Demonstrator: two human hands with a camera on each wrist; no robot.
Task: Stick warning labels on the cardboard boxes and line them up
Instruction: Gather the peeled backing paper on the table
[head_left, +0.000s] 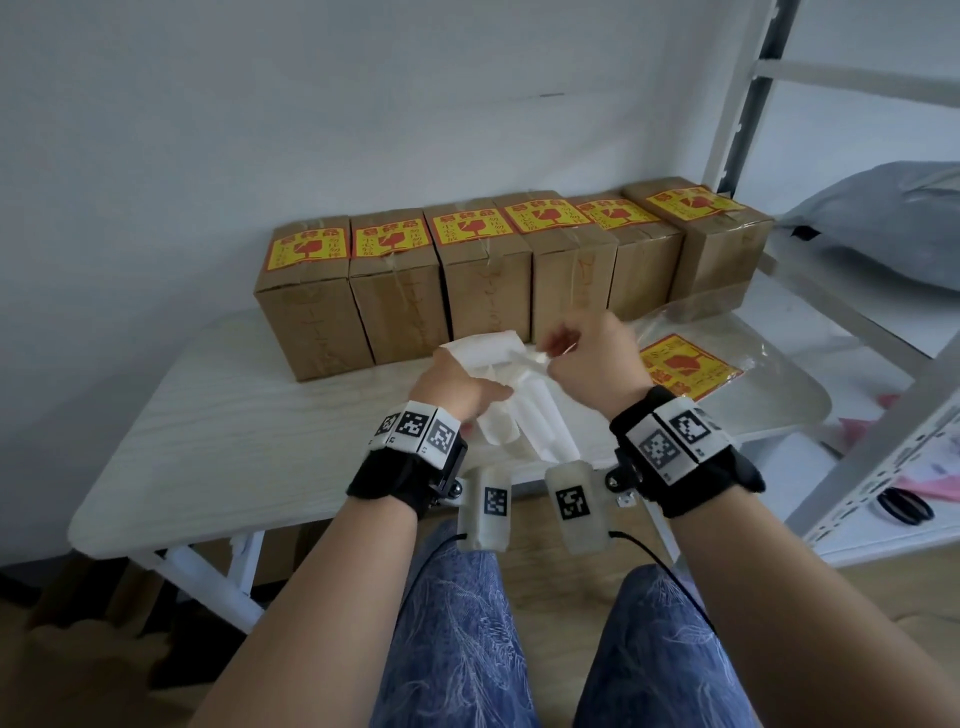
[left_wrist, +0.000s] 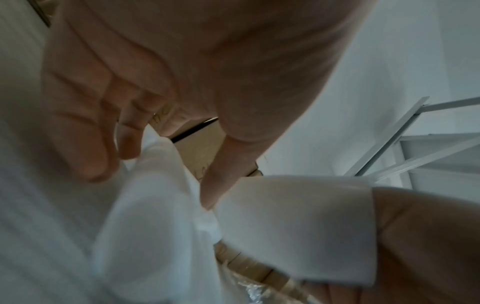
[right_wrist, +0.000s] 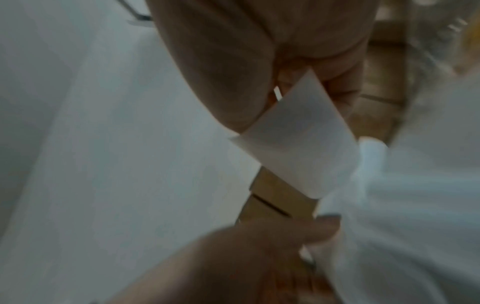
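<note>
White backing paper (head_left: 506, 387) crumpled between both hands, near table's (head_left: 208, 441) front edge.

Yellow-red warning labels (head_left: 301, 249) with broken-glass sign atop cardboard boxes (head_left: 317, 317) (characters too blurred to read).

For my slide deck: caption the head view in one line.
Both hands gather white backing papers on the table; six labelled cardboard boxes stand lined up behind, spare labels at right.
</note>
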